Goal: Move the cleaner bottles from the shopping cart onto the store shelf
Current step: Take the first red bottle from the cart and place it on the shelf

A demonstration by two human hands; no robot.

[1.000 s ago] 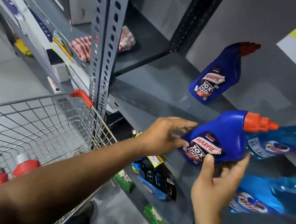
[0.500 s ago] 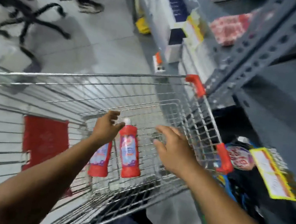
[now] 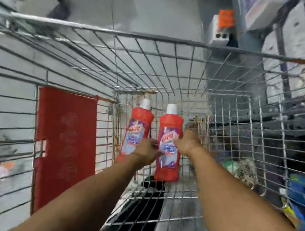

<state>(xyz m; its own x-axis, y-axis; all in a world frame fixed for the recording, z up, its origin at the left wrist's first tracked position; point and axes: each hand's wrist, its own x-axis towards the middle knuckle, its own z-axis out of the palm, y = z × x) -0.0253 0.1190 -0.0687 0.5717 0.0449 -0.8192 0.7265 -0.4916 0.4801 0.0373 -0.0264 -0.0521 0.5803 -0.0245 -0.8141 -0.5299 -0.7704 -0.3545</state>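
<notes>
Hands in cart, left grip point(image 3: 147, 148) and right grip point(image 3: 188, 144) touching right red bottle point(image 3: 168, 157), closure unclear.

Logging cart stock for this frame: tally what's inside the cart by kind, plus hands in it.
Red cleaner bottles with white caps: 2 (left bottle, right bottle)
Hands reaching into the cart: 2 (left hand, right hand)
Total: 4
Both hands are at the bottles; the blur hides whether either has closed on one.
</notes>
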